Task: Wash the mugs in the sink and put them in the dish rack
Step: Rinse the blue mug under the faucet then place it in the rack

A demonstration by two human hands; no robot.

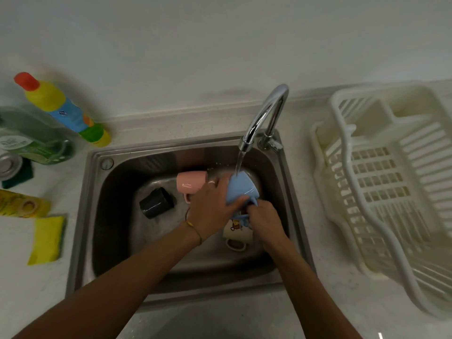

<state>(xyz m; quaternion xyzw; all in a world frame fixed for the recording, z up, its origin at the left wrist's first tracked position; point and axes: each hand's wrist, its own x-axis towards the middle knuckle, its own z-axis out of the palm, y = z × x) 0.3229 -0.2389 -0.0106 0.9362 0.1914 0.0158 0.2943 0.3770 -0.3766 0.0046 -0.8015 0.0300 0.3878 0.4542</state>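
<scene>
Both hands grip the blue mug (pixel 241 189) under the tap (pixel 265 116) stream: left hand (pixel 212 209) wrapped round its side, right hand (pixel 265 220) curled at its handle; pink mug (pixel 191 183), black mug (pixel 157 203) and cream mug (pixel 236 232) lie in the sink (pixel 80 216); dish rack (pixel 381 192) stands beyond the sink's right rim.

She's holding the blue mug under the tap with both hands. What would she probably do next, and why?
Probably keep turning the blue mug under the running water a moment, then carry it right to the dish rack. Both hands grip it under the stream, and the rack shows no mugs.
</scene>
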